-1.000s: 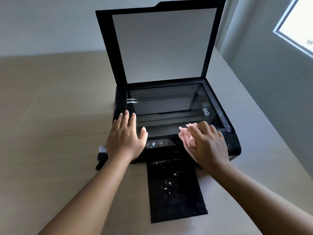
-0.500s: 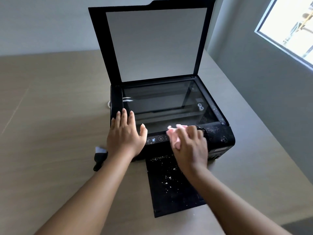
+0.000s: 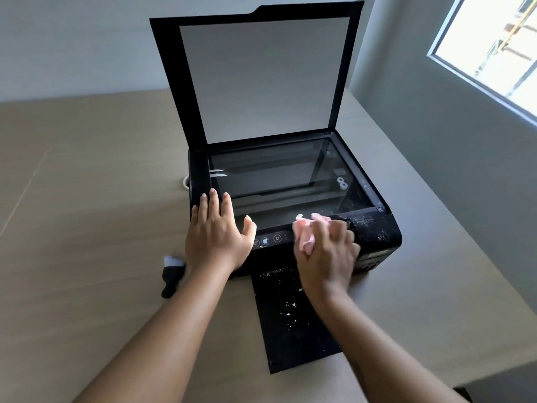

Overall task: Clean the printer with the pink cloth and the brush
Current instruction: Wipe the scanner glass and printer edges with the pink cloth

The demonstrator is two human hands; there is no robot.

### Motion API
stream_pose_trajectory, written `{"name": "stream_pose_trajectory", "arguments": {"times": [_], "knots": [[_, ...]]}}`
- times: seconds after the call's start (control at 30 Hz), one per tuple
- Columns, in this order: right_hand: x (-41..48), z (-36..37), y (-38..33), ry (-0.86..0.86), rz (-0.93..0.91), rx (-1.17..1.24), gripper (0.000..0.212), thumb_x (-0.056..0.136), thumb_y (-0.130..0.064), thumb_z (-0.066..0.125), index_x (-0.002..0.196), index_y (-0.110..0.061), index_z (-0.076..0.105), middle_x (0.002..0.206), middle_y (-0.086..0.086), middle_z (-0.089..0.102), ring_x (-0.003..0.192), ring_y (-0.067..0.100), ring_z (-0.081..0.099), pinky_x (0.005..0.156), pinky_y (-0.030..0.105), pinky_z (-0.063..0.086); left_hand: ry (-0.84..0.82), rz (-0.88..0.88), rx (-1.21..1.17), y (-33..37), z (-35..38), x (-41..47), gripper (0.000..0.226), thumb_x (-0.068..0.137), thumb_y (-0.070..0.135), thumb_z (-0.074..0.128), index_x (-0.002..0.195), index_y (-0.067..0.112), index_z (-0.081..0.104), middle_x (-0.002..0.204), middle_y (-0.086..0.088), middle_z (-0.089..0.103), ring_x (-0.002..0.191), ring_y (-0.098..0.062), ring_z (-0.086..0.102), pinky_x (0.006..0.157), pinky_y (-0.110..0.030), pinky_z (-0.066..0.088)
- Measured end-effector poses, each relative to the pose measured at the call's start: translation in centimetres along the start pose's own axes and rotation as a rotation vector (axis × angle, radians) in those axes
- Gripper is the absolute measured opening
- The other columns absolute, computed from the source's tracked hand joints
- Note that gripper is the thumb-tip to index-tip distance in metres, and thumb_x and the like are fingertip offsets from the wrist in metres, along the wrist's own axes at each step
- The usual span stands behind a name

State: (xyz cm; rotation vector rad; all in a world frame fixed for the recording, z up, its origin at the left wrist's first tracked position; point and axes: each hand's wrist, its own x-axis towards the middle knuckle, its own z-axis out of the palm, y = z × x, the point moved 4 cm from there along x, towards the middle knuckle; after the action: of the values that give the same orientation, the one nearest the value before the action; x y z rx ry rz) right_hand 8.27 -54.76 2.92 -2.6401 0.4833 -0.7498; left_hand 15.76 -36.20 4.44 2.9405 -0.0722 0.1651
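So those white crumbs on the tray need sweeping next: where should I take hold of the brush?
Probably by its black handle: the brush lies beside the front left corner of the printer, narrow handle end toward you, pale bristles away. Come from the left over bare table, since the wrist of the left hand crowds its right side.

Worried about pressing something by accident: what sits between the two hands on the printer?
A row of control buttons on the printer front edge, in the head view.

Printer (image 3: 374, 231) matt black plastic, dust-speckled; scanner glass (image 3: 279, 181) glossy; pink cloth (image 3: 308, 237) soft; table (image 3: 87, 184) smooth wood-look.
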Motion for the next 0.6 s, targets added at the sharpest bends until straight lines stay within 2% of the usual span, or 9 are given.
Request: {"name": "stream_pose_trajectory", "arguments": {"times": [0.1, 0.17, 0.23, 0.3, 0.37, 0.43, 0.47, 0.53, 0.6], "knots": [[-1.5, 0.2, -2.0, -0.105, -0.303, 0.014, 0.019, 0.083, -0.040, 0.057, 0.097, -0.029, 0.053, 0.113, -0.001, 0.051, 0.088, 0.027, 0.051, 0.074, 0.040, 0.043, -0.001, 0.000, 0.001, -0.1, 0.0, 0.0, 0.080, 0.083, 0.054, 0.024, 0.150, 0.010, 0.030, 0.159, -0.015, 0.021, 0.148, -0.028, 0.016, 0.120, -0.041, 0.013], [0.2, -1.2, -0.1, -0.134, -0.393, -0.035, 0.018, 0.086, -0.045, 0.060, 0.096, -0.031, 0.056, 0.108, -0.002, 0.055, 0.089, 0.027, 0.053, 0.073, 0.039, 0.042, -0.003, -0.004, 0.003, -0.1, -0.1, 0.0, 0.081, 0.083, 0.054, 0.023, 0.150, 0.010, 0.030, 0.159, -0.015, 0.021, 0.148, -0.028, 0.016, 0.120, -0.041, 0.013], [2.5, -3.2, 3.2, -0.106, -0.338, -0.148, 0.019, 0.087, -0.048, 0.061, 0.098, -0.032, 0.064, 0.105, 0.000, 0.058, 0.089, 0.029, 0.055, 0.074, 0.038, 0.041, 0.008, -0.003, 0.001, 0.0, -0.1, 0.0, 0.081, 0.083, 0.055, 0.022, 0.150, 0.010, 0.031, 0.159, -0.015, 0.022, 0.148, -0.028, 0.017, 0.120, -0.041, 0.013], [4.8, -4.8, 6.9, -0.075, -0.186, -0.201, 0.015, 0.089, -0.044, 0.060, 0.098, -0.034, 0.067, 0.108, 0.002, 0.060, 0.090, 0.033, 0.055, 0.077, 0.040, 0.043, 0.012, -0.005, -0.005, 0.1, -0.1, 0.1, 0.080, 0.084, 0.054, 0.023, 0.149, 0.010, 0.032, 0.159, -0.015, 0.023, 0.147, -0.028, 0.018, 0.120, -0.041, 0.014], [5.8, -5.5, 9.2, -0.061, 0.013, -0.186, 0.020, 0.092, -0.045, 0.052, 0.099, -0.033, 0.065, 0.109, 0.004, 0.059, 0.092, 0.036, 0.055, 0.081, 0.042, 0.045, 0.009, -0.009, -0.001, 0.0, 0.0, 0.1, 0.079, 0.084, 0.054, 0.024, 0.149, 0.010, 0.033, 0.159, -0.015, 0.023, 0.147, -0.028, 0.018, 0.120, -0.041, 0.014], [5.4, -4.7, 8.7, -0.053, 0.118, -0.122, 0.027, 0.093, -0.049, 0.050, 0.101, -0.029, 0.065, 0.110, 0.008, 0.057, 0.094, 0.039, 0.055, 0.084, 0.044, 0.046, 0.011, -0.012, 0.004, 0.0, 0.0, 0.0, 0.079, 0.084, 0.054, 0.024, 0.149, 0.010, 0.033, 0.159, -0.014, 0.023, 0.147, -0.028, 0.018, 0.120, -0.041, 0.014], [4.8, -4.0, 7.6, -0.054, 0.104, -0.087, 0.026, 0.090, -0.048, 0.056, 0.102, -0.028, 0.066, 0.111, 0.009, 0.056, 0.094, 0.039, 0.054, 0.083, 0.045, 0.046, 0.009, -0.015, 0.003, 0.0, 0.0, 0.0, 0.079, 0.084, 0.054, 0.024, 0.149, 0.011, 0.033, 0.159, -0.014, 0.023, 0.147, -0.028, 0.018, 0.120, -0.041, 0.014], [3.2, -2.3, 4.9, -0.083, -0.057, -0.075, 0.024, 0.083, -0.046, 0.069, 0.099, -0.029, 0.066, 0.112, 0.006, 0.056, 0.092, 0.037, 0.054, 0.077, 0.045, 0.048, 0.009, -0.016, 0.002, 0.0, 0.0, 0.0, 0.079, 0.084, 0.055, 0.024, 0.149, 0.011, 0.033, 0.159, -0.014, 0.024, 0.147, -0.028, 0.018, 0.120, -0.041, 0.014], [2.6, -1.9, 4.0, -0.122, -0.239, -0.095, 0.024, 0.084, -0.051, 0.067, 0.100, -0.033, 0.065, 0.114, -0.001, 0.056, 0.090, 0.030, 0.053, 0.073, 0.040, 0.047, 0.016, -0.018, -0.004, 0.0, 0.0, 0.0, 0.079, 0.083, 0.055, 0.025, 0.149, 0.011, 0.034, 0.159, -0.013, 0.024, 0.147, -0.028, 0.019, 0.120, -0.041, 0.014]]}}
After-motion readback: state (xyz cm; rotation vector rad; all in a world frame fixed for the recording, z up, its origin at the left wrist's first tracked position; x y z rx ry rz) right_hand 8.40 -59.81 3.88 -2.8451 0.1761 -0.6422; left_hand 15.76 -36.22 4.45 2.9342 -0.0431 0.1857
